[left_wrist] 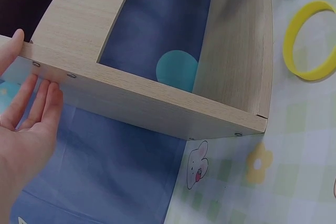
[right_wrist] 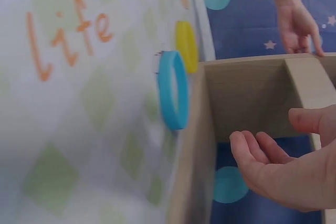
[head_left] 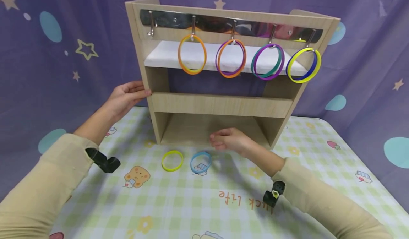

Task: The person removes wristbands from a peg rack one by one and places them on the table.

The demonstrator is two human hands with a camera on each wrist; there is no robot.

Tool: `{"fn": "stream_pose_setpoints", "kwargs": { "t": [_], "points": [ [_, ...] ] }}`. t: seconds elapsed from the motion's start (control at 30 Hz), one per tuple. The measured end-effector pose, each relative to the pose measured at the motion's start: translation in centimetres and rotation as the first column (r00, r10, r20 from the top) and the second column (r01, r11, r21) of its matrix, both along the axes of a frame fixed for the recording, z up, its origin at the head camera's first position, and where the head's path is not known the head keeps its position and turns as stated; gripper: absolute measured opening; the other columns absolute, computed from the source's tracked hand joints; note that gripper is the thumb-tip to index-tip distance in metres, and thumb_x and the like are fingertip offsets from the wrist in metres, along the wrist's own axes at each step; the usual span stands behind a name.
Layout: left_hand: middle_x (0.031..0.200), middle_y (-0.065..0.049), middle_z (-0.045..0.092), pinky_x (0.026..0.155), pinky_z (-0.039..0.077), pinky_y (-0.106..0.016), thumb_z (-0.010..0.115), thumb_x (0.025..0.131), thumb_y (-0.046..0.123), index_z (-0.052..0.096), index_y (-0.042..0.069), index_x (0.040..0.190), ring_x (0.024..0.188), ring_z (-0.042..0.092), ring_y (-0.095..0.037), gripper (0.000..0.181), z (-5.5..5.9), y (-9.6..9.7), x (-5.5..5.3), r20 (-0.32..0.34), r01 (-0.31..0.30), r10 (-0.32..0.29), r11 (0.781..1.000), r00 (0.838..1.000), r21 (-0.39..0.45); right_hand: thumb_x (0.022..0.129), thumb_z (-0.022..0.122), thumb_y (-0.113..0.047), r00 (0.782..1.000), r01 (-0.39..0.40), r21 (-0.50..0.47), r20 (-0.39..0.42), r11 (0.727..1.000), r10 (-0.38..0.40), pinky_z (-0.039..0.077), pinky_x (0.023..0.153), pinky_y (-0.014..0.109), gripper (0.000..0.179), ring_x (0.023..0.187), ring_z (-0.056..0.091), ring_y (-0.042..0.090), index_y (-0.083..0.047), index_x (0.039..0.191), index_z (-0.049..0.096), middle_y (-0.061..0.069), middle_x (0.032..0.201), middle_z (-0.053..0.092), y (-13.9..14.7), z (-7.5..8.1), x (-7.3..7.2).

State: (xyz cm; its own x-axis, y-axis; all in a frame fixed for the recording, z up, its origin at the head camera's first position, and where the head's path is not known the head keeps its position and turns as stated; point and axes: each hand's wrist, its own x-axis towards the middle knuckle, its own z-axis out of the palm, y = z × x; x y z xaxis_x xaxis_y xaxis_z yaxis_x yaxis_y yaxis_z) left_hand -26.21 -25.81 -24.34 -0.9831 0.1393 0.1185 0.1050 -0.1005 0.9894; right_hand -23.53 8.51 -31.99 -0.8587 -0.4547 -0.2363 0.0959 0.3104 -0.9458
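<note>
My left hand point(head_left: 125, 98) touches the left side of a wooden rack point(head_left: 220, 106), thumb at its front edge and fairly straight fingers against the outer panel point(left_wrist: 121, 103). My right hand point(head_left: 231, 140) hovers before the rack's bottom opening, fingers loosely bent and nothing in them. Closest to it on the cloth lies a light blue wristband point(head_left: 191, 164), with a yellow-green wristband point(head_left: 163, 163) to its left. From hooks on the rack hang an orange and yellow pair point(head_left: 179, 56), an orange and purple pair point(head_left: 244, 56), a purple and teal pair point(head_left: 282, 63) and a yellow and blue pair point(head_left: 319, 66).
A metal hook strip point(head_left: 209, 23) runs along the rack's top; its leftmost hook point(head_left: 151, 24) is bare. The rack has a white shelf point(head_left: 211, 56) and a lower crossbar. A checked tablecloth point(head_left: 179, 203) covers the table, and a purple curtain point(head_left: 86, 15) hangs behind.
</note>
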Motion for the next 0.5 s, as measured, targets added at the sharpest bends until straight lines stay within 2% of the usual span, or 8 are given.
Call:
{"fn": "stream_pose_setpoints", "kwargs": {
  "t": [0.13, 0.33, 0.5],
  "points": [
    [0.103, 0.01, 0.066, 0.087, 0.052, -0.012, 0.068, 0.088, 0.004, 0.041, -0.001, 0.137, 0.097, 0.064, -0.001, 0.056, -0.2, -0.1, -0.1, 0.008, -0.003, 0.003, 1.0, 1.0, -0.022, 0.1, 0.05, -0.011, 1.0, 0.001, -0.022, -0.006, 1.0, -0.001, 0.051, 0.104, 0.038, 0.042, 0.125, 0.054, 0.04, 0.013, 0.134, 0.045, 0.033, 0.135, 0.05, 0.1, 1.2, 0.1],
    [0.105, 0.009, 0.064, 0.085, 0.051, -0.01, 0.067, 0.088, 0.004, 0.034, -0.004, 0.141, 0.097, 0.063, -0.001, 0.062, -0.6, -0.2, 0.1, 0.008, 0.016, -0.015, 1.0, 1.0, -0.004, 0.101, 0.049, -0.013, 0.999, -0.003, -0.048, -0.036, 0.999, 0.001, 0.048, 0.107, 0.042, 0.042, 0.112, 0.064, 0.024, 0.012, 0.134, 0.046, 0.03, 0.135, 0.053, 0.1, 2.8, 0.3],
    [0.103, 0.01, 0.065, 0.085, 0.052, -0.01, 0.068, 0.088, 0.004, 0.036, -0.005, 0.139, 0.096, 0.063, -0.001, 0.061, -0.4, 0.0, -0.1, -0.014, 0.001, -0.001, 1.0, 1.0, -0.01, 0.101, 0.048, -0.012, 0.996, -0.016, -0.056, -0.087, 0.998, 0.011, 0.048, 0.107, 0.042, 0.04, 0.112, 0.063, 0.024, 0.011, 0.134, 0.048, 0.029, 0.134, 0.054, 0.2, 4.4, 0.5]
  ]
}}
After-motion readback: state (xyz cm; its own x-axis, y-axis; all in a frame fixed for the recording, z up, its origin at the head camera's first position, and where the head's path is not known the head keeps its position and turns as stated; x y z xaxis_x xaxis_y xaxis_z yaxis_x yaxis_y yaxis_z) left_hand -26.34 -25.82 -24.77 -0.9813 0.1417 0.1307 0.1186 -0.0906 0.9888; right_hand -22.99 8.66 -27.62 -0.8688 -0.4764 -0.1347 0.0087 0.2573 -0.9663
